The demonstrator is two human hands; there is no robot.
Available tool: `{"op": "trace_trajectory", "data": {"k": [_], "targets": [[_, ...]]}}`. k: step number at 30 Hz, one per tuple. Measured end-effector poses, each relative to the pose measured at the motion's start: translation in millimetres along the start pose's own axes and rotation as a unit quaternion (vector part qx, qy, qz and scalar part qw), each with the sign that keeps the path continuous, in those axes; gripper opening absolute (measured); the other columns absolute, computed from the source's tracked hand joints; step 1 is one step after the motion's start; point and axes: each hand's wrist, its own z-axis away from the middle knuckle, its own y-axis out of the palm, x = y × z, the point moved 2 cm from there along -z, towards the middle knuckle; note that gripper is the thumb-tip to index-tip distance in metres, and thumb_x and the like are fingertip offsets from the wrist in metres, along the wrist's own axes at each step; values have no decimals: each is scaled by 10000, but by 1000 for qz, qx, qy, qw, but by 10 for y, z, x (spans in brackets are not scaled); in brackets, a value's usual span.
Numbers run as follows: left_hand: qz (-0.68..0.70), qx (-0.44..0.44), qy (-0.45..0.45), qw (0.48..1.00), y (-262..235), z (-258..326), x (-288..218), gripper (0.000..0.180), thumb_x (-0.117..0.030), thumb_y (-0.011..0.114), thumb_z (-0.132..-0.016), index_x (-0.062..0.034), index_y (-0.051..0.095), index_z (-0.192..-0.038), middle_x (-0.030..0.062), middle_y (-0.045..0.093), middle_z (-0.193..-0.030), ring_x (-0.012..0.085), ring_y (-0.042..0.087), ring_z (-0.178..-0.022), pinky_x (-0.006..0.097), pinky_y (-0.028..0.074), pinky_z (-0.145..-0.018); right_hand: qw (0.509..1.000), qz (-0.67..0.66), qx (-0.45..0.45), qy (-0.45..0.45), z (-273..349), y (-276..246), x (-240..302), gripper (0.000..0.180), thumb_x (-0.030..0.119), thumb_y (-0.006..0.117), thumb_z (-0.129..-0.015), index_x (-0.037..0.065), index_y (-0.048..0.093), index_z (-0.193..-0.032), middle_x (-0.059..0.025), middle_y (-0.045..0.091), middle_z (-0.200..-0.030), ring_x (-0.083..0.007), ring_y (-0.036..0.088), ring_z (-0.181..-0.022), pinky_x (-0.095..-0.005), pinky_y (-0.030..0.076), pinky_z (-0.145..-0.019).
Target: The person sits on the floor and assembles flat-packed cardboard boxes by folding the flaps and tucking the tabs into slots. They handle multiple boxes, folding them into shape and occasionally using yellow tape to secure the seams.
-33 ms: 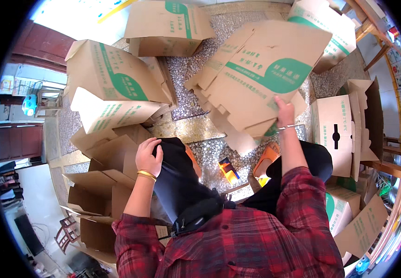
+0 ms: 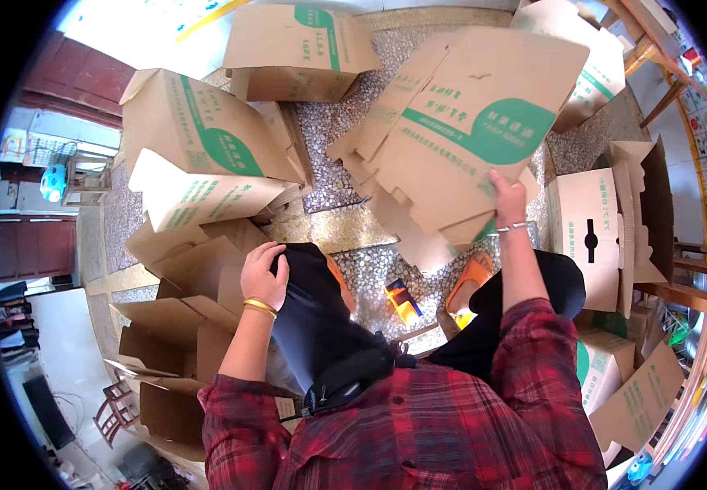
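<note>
All around, brown boxes, right hand gripping flattened carton.

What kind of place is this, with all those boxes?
Probably a room in a home, though it could be a small workshop. The orange slippers look like house shoes, a chart of little pictures covers part of the wall, and cardboard boxes stand around the speckled floor.
</note>
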Motion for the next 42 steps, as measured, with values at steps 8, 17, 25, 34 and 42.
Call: {"op": "trace_trajectory", "data": {"k": [8,17,25,34,42], "targets": [[213,26,-87,973,0,51,185,410,-264,618,-872,-34,568,-1208,130,600,-1171,243,564,-1104,321,423,-955,959,139,105,-223,854,-571,1278,255,152,624,-887,-33,625,-1063,-52,660,-963,-126,603,-848,-276,479,-738],[711,85,-128,686,-724,-1009,-1168,999,-719,438,-824,-105,28,-1497,225,89,-1531,336,147,-1415,558,325,-1026,902,292,61,-313,1518,-900,1657,263,92,615,-829,-22,623,-1066,-144,648,-995,-240,623,-915,-335,472,-822],[751,78,-227,615,-901,-1194,-1401,1135,-790,480,-739,-90,7,-1496,278,25,-1517,372,86,-1418,582,295,-1035,827,372,136,-399,1792,-868,1545,268,3,640,-777,-15,642,-1045,-154,630,-965,-300,603,-880,-366,484,-793],[792,199,-143,559,-1025,-1304,-991,574,-400,538,-811,-14,518,-1234,162,591,-1179,313,577,-1056,445,459,-932,721,402,195,-529,1912,-776,1491,356,-39,640,-672,13,646,-1024,-138,627,-958,-327,597,-877,-387,498,-779],[731,92,-162,657,-922,-879,-1287,350,-182,484,-845,46,549,-1102,193,624,-1065,290,633,-922,399,527,-838,750,510,220,-359,1606,-765,974,452,-14,610,-725,25,570,-1173,-184,581,-1106,-387,543,-1049,-400,436,-947]]}}
